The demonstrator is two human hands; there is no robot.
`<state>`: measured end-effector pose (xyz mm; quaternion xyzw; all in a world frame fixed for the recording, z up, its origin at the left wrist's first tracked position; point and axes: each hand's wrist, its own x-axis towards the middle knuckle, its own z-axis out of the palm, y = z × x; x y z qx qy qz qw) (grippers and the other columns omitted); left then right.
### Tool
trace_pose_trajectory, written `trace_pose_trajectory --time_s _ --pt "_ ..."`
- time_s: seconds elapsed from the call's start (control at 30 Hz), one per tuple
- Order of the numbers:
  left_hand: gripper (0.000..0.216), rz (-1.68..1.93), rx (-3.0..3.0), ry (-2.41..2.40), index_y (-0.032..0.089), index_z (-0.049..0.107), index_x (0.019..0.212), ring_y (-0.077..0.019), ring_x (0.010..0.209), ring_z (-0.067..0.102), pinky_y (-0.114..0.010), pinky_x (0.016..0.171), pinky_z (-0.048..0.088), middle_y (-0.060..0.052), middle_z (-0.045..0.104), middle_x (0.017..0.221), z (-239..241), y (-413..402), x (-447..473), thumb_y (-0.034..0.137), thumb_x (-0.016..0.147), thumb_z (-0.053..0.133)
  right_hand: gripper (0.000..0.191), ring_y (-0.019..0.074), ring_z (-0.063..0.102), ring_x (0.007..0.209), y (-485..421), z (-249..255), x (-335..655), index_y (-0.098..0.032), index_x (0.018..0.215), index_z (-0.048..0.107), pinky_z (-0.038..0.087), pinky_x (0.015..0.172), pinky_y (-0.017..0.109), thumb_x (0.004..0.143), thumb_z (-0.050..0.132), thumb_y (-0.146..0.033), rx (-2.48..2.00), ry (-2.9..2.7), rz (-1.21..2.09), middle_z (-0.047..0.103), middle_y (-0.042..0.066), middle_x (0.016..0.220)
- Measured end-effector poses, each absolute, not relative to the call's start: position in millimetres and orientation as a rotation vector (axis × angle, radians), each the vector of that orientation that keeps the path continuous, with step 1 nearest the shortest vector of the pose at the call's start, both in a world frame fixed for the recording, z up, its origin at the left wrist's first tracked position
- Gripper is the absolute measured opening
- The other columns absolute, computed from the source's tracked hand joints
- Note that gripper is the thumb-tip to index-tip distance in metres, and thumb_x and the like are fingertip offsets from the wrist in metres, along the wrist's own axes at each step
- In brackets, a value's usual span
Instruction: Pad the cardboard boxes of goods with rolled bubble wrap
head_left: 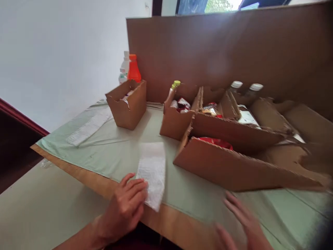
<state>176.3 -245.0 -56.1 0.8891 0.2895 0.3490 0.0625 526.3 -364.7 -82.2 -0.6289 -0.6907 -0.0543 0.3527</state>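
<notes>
My left hand [125,206] rests at the table's near edge with its fingertips on the lower corner of a white folded cloth [153,172]; the fingers are loosely curled and hold nothing. My right hand [244,222] hovers low at the front right, fingers stretched and spread, blurred by motion, just below a long cardboard tray [234,166] that holds something red [215,142].
A small cardboard box [127,104] stands at the back left with an orange bottle [134,68] behind it. More cardboard compartments [177,119] with packets and bottles sit mid-table. A tall cardboard panel [234,52] backs them. A second white cloth [88,126] lies far left on the green table cover [109,152].
</notes>
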Motion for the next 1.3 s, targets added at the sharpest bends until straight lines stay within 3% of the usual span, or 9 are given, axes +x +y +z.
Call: trace_pose_trajectory --time_s 0.07,0.2,0.33,0.43,0.6,0.73,0.97,1.2,1.3 --pt "0.027 0.982 2.635 0.748 0.016 0.066 0.104 -0.0207 0.108 0.071 -0.045 0.118 0.039 -0.006 0.078 0.109 -58.9 -265.6 198.9 0.001 0.087 0.052 0.061 0.0317 0.056 0.136 -366.7 -59.2 483.9 -0.02 0.152 0.044 0.053 0.103 0.046 0.094 0.063 -0.023 -1.548 -1.987 -0.052 0.05 0.018 0.155" --pt "0.026 0.88 2.561 0.65 0.018 0.065 0.104 -0.0207 0.1 0.072 -0.048 0.116 0.042 -0.005 0.079 0.101 -58.0 -276.6 215.9 0.001 0.089 0.052 0.062 0.0321 0.051 0.14 -359.1 -45.0 430.5 -0.019 0.15 0.047 0.052 0.104 0.049 0.089 0.056 -0.011 -1.427 -2.238 0.014 0.052 0.018 0.154" --pt "0.033 0.819 2.506 0.65 0.019 0.061 0.118 -0.022 0.099 0.073 -0.047 0.111 0.048 -0.006 0.078 0.102 -48.3 -273.0 205.5 0.01 0.086 0.058 0.052 0.0263 0.068 0.113 -347.1 -60.2 412.4 -0.017 0.138 0.057 0.058 0.091 0.043 0.09 0.046 0.001 -1.383 -2.117 0.072 0.072 0.014 0.125" --pt "0.039 0.845 2.487 0.719 0.019 0.058 0.126 -0.0212 0.099 0.074 -0.04 0.102 0.056 -0.008 0.078 0.108 -46.4 -271.6 194.1 0.011 0.088 0.057 0.036 0.0208 0.072 0.089 -339.7 -71.9 406.2 -0.02 0.125 0.063 0.06 0.08 0.036 0.096 0.048 -0.005 -1.417 -1.886 0.289 0.077 0.007 0.103" --pt "0.03 0.884 2.251 1.023 0.021 0.061 0.124 -0.0157 0.081 0.07 -0.025 0.07 0.058 -0.004 0.073 0.092 -60.5 -266.3 189.9 0.013 0.096 0.055 0.036 0.0184 0.076 0.09 -329.0 -77.3 401.7 -0.022 0.134 0.061 0.062 0.08 0.029 0.098 0.06 -0.016 -1.58 -1.598 0.512 0.078 0.005 0.109" --pt "0.027 0.888 2.219 1.208 0.018 0.064 0.122 -0.0165 0.072 0.066 -0.027 0.066 0.056 -0.001 0.066 0.08 -71.0 -260.2 196.1 0.017 0.096 0.058 0.04 0.0146 0.073 0.074 -325.9 -71.9 403.9 -0.022 0.137 0.058 0.061 0.068 0.024 0.098 0.063 -0.019 -1.643 -1.547 0.51 0.078 0.003 0.102" --pt "0.037 0.822 2.302 1.236 0.014 0.059 0.132 -0.0199 0.072 0.063 -0.032 0.066 0.053 -0.002 0.064 0.077 -75.3 -258.6 200.5 0.014 0.095 0.053 0.036 0.0253 0.06 0.124 -344.2 -58.0 411.1 -0.015 0.128 0.063 0.05 0.101 0.039 0.093 0.061 -0.004 -1.443 -1.96 0.017 0.067 0.014 0.13" --pt "0.035 0.803 2.358 1.247 0.016 0.056 0.134 -0.0197 0.07 0.063 -0.034 0.067 0.053 -0.001 0.064 0.078 -75.3 -255.6 196.1 0.019 0.099 0.053 0.031 0.0288 0.06 0.123 -313.2 -64.5 408.7 -0.015 0.129 0.064 0.044 0.101 0.045 0.1 0.054 -0.013 -1.503 -2.219 0.063 0.072 0.009 0.13" --pt "0.039 0.885 2.395 1.206 0.019 0.054 0.136 -0.0256 0.099 0.066 -0.041 0.085 0.057 -0.012 0.068 0.108 -67.3 -256.7 191.6 0.024 0.098 0.06 0.027 0.0284 0.062 0.119 -305.8 -59.6 411.1 -0.015 0.122 0.065 0.045 0.098 0.044 0.099 0.053 -0.009 -1.471 -2.19 0.059 0.075 0.008 0.121"
